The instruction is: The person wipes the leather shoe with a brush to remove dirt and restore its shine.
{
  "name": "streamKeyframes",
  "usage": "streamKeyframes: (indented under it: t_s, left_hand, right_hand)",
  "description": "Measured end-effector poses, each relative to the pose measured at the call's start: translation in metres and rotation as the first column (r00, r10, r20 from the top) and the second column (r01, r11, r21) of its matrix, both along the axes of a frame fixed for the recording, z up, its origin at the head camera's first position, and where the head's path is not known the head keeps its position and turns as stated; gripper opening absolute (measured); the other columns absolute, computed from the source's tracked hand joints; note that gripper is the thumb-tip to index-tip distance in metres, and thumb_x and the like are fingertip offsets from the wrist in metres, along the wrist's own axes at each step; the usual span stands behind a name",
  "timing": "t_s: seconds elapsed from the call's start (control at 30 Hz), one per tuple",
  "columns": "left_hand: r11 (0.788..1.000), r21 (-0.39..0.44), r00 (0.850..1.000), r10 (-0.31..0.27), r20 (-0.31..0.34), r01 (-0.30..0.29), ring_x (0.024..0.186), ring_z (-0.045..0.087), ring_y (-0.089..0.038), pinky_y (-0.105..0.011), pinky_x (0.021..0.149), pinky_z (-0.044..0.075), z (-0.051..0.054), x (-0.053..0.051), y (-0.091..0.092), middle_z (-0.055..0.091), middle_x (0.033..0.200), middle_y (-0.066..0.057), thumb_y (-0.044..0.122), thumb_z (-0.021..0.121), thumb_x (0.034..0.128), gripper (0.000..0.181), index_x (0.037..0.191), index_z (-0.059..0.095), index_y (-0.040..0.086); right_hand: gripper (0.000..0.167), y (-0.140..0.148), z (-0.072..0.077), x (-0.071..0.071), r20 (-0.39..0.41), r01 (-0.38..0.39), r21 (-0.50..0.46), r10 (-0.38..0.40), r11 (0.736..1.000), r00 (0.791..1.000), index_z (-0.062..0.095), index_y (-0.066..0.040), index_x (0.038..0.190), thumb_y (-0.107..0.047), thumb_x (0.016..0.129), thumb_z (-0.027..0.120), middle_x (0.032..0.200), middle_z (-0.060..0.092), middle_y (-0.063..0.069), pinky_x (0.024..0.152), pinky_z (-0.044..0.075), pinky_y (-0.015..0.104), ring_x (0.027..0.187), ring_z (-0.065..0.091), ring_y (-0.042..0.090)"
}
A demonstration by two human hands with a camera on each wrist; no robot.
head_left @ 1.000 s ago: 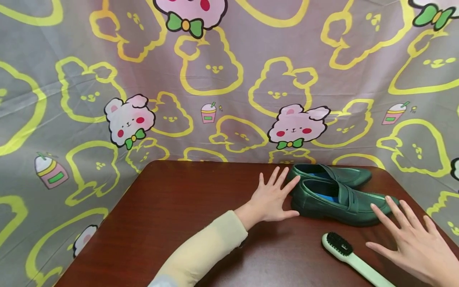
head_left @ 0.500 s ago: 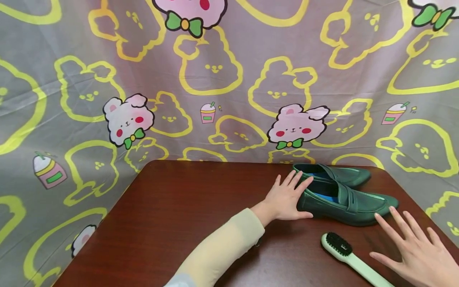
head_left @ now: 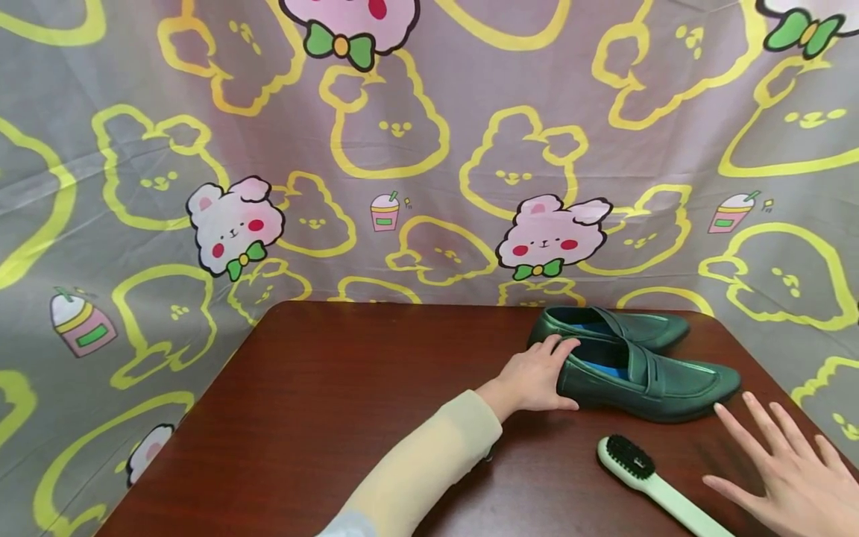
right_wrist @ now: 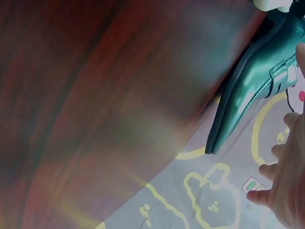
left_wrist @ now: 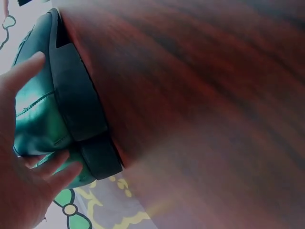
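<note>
Two dark green loafers with blue insoles stand side by side at the right back, toes to the right: the near shoe [head_left: 671, 384] and the far shoe [head_left: 654, 328]. My left hand [head_left: 533, 377] is at their heels, its fingers curled round the backs. In the left wrist view the thumb of my left hand [left_wrist: 21, 191] lies along the near shoe [left_wrist: 38, 114], the fingers by the heels. Spread and holding nothing, my right hand [head_left: 792, 470] is just off the near toe. The right wrist view shows that shoe [right_wrist: 252, 81] beyond my right hand [right_wrist: 288, 167].
A pale green brush [head_left: 671, 500] with black bristles lies on the brown table [head_left: 335, 418], in front of the shoes and left of my right hand. Behind the table hangs a grey curtain [head_left: 456, 149] with yellow outlines and rabbit faces.
My left hand has moved right to the heels, and its straight fingers have curled. My right hand has shifted slightly right and down, away from the near toe. The shoes look unmoved.
</note>
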State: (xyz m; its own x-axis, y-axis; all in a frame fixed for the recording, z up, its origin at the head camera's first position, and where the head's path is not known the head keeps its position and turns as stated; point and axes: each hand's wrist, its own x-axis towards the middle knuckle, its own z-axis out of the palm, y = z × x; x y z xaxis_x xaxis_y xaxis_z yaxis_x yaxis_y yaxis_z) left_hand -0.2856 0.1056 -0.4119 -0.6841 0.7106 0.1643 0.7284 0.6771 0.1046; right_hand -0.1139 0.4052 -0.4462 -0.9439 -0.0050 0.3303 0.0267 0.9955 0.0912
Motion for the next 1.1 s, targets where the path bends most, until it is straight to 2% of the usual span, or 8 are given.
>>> streamKeyframes:
  t_s: [0.1,0.23,0.33,0.57,0.7,0.87,0.97,1.1]
  left_hand:
    - [0.999,0.032,1.0,-0.003,0.003,0.003,0.109,0.053,-0.012,-0.024,0.083,0.049,-0.002,-0.001,0.003,0.036,0.142,-0.001,0.056,0.077,0.075,0.094,0.147,0.026,0.023]
    - [0.995,0.095,0.998,-0.019,0.053,0.014,0.09,0.056,-0.009,-0.017,0.076,0.048,-0.005,-0.002,0.005,0.04,0.129,-0.005,0.045,0.082,0.0744,0.087,0.139,0.03,0.02]
    - [0.992,0.125,0.996,-0.029,0.085,0.018,0.089,0.055,-0.008,-0.015,0.074,0.046,-0.007,-0.002,0.007,0.042,0.121,-0.005,0.04,0.083,0.0752,0.083,0.135,0.029,0.02]
    - [0.986,0.163,0.996,-0.043,0.079,0.029,0.094,0.051,-0.01,-0.016,0.079,0.044,-0.008,-0.003,0.005,0.046,0.108,0.0,0.041,0.084,0.0736,0.078,0.128,0.032,0.02]
    - [0.98,0.195,0.991,-0.062,0.122,0.038,0.081,0.053,-0.009,-0.016,0.072,0.044,-0.008,-0.002,-0.005,0.044,0.105,-0.001,0.038,0.085,0.0732,0.077,0.124,0.031,0.019]
    - [0.973,0.23,0.976,-0.086,0.202,0.038,0.065,0.052,-0.011,-0.016,0.062,0.042,-0.007,-0.003,-0.024,0.04,0.104,-0.003,0.034,0.085,0.0742,0.078,0.123,0.027,0.018]
    - [0.969,0.244,0.968,-0.092,0.233,0.033,0.068,0.052,-0.012,-0.017,0.063,0.042,-0.005,-0.004,-0.036,0.039,0.105,-0.003,0.034,0.086,0.0736,0.08,0.123,0.025,0.019]
    - [0.962,0.267,0.958,-0.121,0.26,0.049,0.083,0.052,-0.012,-0.017,0.07,0.043,-0.002,-0.006,-0.052,0.04,0.11,-0.004,0.034,0.087,0.0725,0.086,0.127,0.023,0.02]
  right_hand:
    - [0.13,0.001,-0.002,0.002,0.005,0.018,-0.01,-0.018,1.0,1.0,-0.016,-0.029,0.152,-0.073,0.066,0.071,0.157,-0.009,0.025,0.097,0.006,0.074,0.14,-0.005,0.049]
    - [0.133,0.001,-0.001,0.003,-0.012,0.023,0.0,-0.023,1.0,1.0,-0.018,-0.03,0.151,-0.072,0.063,0.073,0.157,-0.009,0.023,0.097,0.007,0.075,0.14,-0.002,0.05]
    - [0.134,0.002,0.001,0.004,-0.029,0.014,0.013,-0.014,1.0,0.999,-0.019,-0.031,0.151,-0.073,0.062,0.073,0.158,-0.011,0.022,0.096,0.009,0.075,0.14,-0.004,0.049]
    - [0.134,0.005,0.003,0.003,-0.035,-0.001,0.02,0.002,1.0,0.999,-0.015,-0.03,0.152,-0.071,0.061,0.074,0.158,-0.01,0.021,0.095,0.009,0.074,0.142,-0.01,0.044]
    - [0.129,0.005,0.005,0.0,-0.044,-0.036,0.004,0.036,0.999,0.998,-0.009,-0.029,0.155,-0.07,0.064,0.074,0.159,-0.007,0.021,0.095,0.01,0.073,0.143,-0.012,0.04]
    - [0.126,0.002,0.013,-0.002,-0.065,-0.082,0.006,0.083,0.997,0.994,-0.002,-0.027,0.156,-0.069,0.065,0.074,0.159,-0.003,0.022,0.094,0.012,0.071,0.143,-0.011,0.041]
    - [0.125,-0.001,0.019,-0.005,-0.068,-0.104,0.002,0.104,0.995,0.992,-0.001,-0.026,0.157,-0.068,0.066,0.074,0.159,-0.003,0.021,0.094,0.011,0.072,0.143,-0.014,0.04]
    - [0.122,-0.006,0.026,-0.008,-0.084,-0.134,0.007,0.134,0.991,0.987,0.0,-0.026,0.157,-0.066,0.068,0.074,0.159,-0.004,0.02,0.095,0.011,0.071,0.143,-0.013,0.039]
